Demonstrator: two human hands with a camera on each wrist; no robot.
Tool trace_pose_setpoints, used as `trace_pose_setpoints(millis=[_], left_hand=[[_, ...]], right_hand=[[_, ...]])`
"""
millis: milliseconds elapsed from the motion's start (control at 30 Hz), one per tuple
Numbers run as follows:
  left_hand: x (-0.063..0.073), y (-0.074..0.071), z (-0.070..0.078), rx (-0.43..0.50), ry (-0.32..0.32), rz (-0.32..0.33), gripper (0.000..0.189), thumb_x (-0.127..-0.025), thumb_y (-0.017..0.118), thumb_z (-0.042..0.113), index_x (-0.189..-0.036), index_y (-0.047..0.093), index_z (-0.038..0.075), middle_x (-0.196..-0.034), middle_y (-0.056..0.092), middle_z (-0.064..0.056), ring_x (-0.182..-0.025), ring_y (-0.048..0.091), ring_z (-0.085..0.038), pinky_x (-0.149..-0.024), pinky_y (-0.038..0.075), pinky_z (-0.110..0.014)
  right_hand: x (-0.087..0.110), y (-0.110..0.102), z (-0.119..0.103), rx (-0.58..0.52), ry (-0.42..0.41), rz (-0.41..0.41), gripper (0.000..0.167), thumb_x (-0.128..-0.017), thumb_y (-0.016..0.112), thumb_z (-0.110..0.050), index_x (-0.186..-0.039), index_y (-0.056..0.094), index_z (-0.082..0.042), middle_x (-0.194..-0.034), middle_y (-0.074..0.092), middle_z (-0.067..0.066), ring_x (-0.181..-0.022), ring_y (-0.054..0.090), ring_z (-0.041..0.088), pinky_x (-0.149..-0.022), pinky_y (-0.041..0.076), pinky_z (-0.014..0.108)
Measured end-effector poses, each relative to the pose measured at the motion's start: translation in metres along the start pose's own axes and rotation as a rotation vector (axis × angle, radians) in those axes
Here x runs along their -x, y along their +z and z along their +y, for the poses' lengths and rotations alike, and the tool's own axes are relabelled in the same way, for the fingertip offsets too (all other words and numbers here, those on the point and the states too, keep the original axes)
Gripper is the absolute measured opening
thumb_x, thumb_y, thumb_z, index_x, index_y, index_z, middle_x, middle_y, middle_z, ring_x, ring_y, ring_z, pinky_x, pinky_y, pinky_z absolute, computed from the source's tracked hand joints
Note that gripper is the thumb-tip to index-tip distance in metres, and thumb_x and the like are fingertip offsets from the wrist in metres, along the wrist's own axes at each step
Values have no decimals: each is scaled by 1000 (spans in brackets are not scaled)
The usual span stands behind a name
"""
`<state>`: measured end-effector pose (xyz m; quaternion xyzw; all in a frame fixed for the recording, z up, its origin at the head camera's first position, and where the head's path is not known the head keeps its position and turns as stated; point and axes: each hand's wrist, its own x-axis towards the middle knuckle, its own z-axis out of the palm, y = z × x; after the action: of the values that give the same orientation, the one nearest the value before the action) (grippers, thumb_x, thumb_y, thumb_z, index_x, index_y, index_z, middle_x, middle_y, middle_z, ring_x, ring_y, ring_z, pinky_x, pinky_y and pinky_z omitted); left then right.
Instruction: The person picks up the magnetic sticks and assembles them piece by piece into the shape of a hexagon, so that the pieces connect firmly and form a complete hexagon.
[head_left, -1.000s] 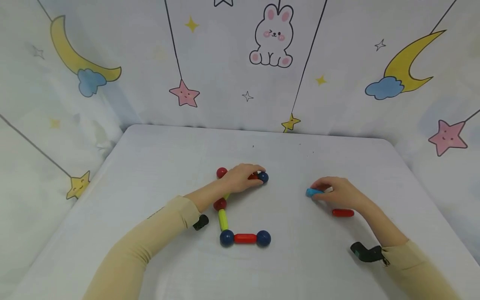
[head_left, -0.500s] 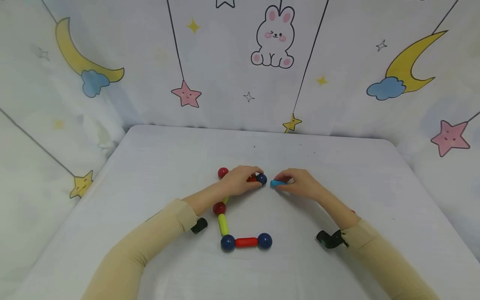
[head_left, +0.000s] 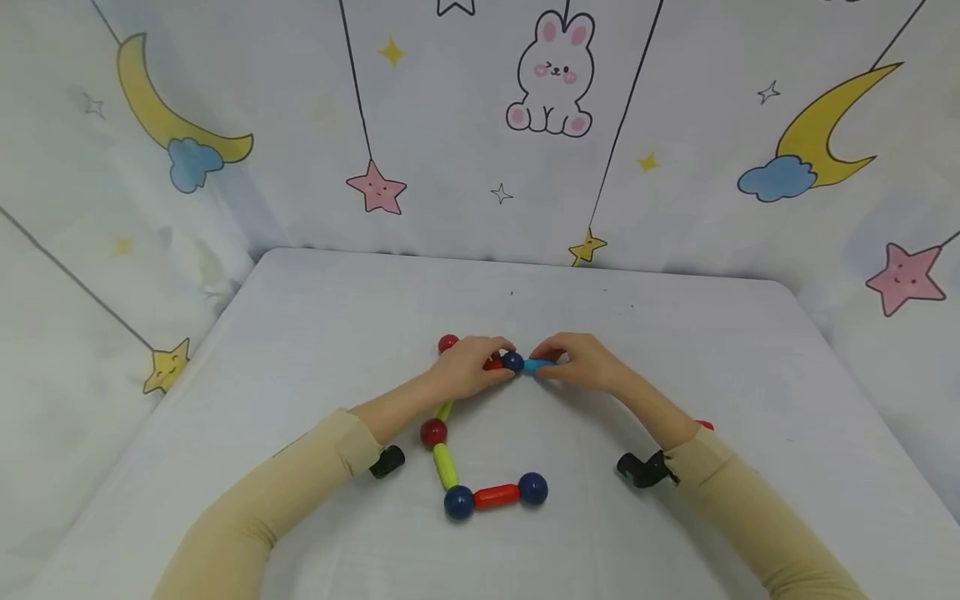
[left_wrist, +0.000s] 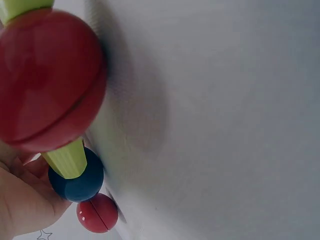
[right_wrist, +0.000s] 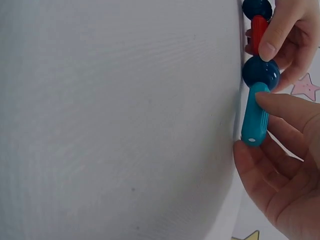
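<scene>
My left hand pinches a red magnetic rod, part of a chain of balls and rods on the table. At that rod's right end is a dark blue ball. My right hand holds a light blue magnetic rod between thumb and fingers, its end meeting the blue ball. Yellow-green rods and a red ball run toward the front, ending in a red rod between two dark blue balls. Another red ball shows behind the left hand.
A loose red rod peeks out beside the right forearm. The white-covered table meets a printed cloth backdrop at its far edge. Black wrist cameras hang under both sleeves.
The right hand has carried the light blue rod leftward to the blue ball. The left hand and its ball have shifted slightly left, while the chain's front part has slid nearer.
</scene>
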<state>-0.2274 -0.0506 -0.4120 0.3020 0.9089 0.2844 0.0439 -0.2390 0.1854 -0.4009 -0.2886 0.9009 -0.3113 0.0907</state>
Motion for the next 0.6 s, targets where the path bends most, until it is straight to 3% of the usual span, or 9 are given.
trace_pose_setpoints(millis=[367,600], left_hand=[[18,-4,2,-54,-43,61,39,-90,72,26,-124,62,9,-102,67,-4,-85,57,-15,-73,50,-25],[13,-7,5,-114,33,58,39,-91,70,31,-121,64,7,-115,65,-9,-99,61,-21,-83,53,-33]], right_hand=[[1,1,4,-17,-3,-20,24,-86,74,-8,-109,69,-4,-99,67,5,-92,60,21,-83,53,40],[-1,4,7,-38,-28,-21,24,-86,74,-8,-109,69,-5,-95,66,3,-88,58,19,-84,53,39]])
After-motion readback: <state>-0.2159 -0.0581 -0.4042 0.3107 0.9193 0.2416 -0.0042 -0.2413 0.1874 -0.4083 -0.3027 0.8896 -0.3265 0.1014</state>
